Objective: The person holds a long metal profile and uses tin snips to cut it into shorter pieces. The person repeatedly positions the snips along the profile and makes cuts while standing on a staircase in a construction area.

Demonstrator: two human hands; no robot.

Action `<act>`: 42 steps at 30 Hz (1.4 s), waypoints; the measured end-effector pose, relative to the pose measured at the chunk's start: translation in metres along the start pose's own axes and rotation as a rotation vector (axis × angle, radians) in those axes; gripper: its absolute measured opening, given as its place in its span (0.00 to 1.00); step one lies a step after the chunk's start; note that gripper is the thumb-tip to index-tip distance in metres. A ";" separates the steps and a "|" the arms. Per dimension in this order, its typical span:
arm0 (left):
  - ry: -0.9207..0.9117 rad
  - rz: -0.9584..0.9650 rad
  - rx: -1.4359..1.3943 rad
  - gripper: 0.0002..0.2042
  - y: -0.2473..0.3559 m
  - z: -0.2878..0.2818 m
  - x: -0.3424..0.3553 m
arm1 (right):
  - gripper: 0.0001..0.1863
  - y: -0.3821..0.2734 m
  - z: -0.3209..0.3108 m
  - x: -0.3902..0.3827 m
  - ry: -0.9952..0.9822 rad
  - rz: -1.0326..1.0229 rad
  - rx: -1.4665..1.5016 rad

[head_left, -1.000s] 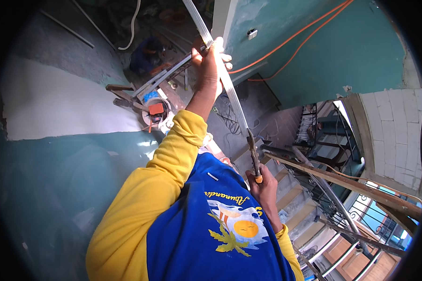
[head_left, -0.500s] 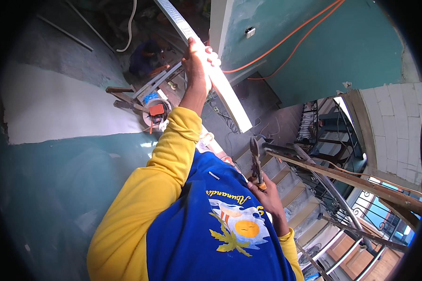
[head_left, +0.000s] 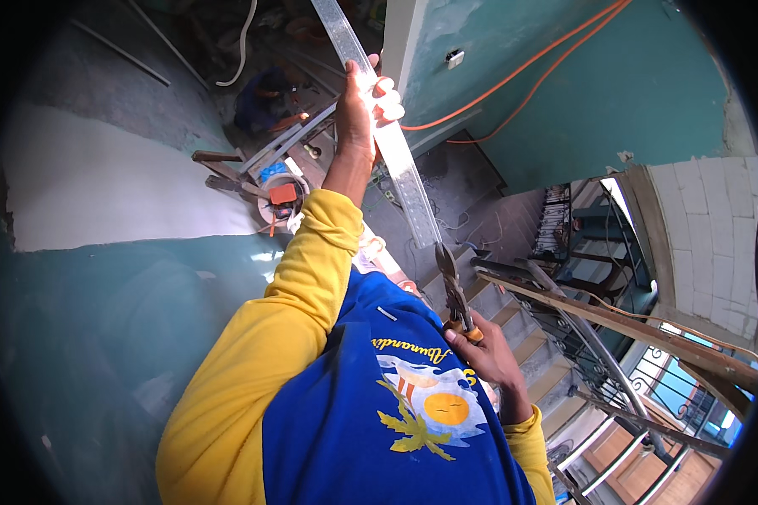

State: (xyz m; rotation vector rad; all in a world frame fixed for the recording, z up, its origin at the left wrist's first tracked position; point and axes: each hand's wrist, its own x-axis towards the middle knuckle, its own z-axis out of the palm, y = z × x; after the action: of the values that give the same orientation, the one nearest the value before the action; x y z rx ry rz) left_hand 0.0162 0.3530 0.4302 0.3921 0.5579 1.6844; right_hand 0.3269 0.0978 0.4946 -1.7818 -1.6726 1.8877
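Observation:
My left hand (head_left: 360, 118) is wrapped round a long, thin galvanized metal channel (head_left: 408, 189), held up at a slant in front of me. The channel's upper end runs out of the picture at the top; its lower end points down toward my right hand (head_left: 491, 358). That hand is closed on the orange handles of dark metal tin snips (head_left: 451, 286), close to my blue shirt. The snips point upward, and their tip is right by the channel's lower end; whether they touch it I cannot tell.
Stairs (head_left: 531, 374) descend at the right, beside a wooden rail (head_left: 632, 324) and metal railings. A bucket of tools (head_left: 288, 189) stands left of the channel. Beyond it, another person (head_left: 261, 97) crouches on the floor. Orange cables (head_left: 522, 76) hang along the green wall.
The channel has turned in my left hand, and its lower end has swung slightly left and down, closer to the snips' tip. The snips have tilted a little to the left.

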 end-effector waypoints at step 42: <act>-0.037 0.017 0.028 0.32 0.005 0.018 -0.017 | 0.24 -0.003 0.017 0.012 0.145 -0.045 0.008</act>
State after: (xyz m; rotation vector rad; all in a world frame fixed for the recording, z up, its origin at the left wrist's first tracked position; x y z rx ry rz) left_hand 0.0249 0.3387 0.4493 0.4488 0.5530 1.6842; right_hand 0.3083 0.0958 0.4844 -1.8140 -1.6386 1.6998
